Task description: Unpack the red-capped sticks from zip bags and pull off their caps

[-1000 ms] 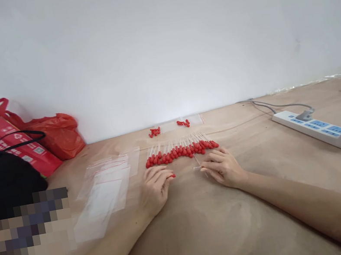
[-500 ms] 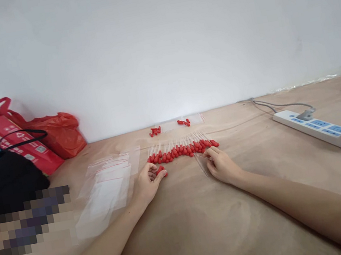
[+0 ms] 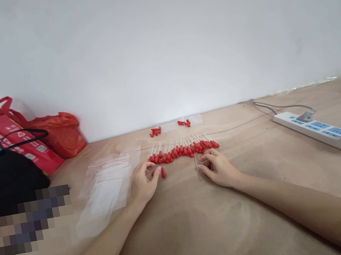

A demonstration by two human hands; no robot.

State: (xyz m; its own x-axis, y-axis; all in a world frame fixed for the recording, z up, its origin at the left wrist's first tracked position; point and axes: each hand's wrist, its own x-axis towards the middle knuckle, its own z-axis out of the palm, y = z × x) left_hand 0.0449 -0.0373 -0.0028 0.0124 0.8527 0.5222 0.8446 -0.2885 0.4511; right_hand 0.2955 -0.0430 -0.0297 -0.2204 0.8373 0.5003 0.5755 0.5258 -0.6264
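Note:
My left hand is curled, with a bit of red rubber bulb showing between its thumb and fingers. Just right of its thumb tip is another red rubber bulb, seemingly resting on the wooden surface. My right hand has its fingers bent round thin clear tubes that point toward me; how many is hard to make out. Ahead of both hands lies a row of droppers, red bulbs nearest me and clear stems pointing to the wall.
Flat clear zip bags lie left of my left hand. Near the wall are loose red bulbs and another clear bag. A power strip with cables is at right. A black bag and red bags stand at left.
My left thumb has drawn back from the red bulb, which now sits beside it. The clear tubes in my right hand have turned and shifted slightly left.

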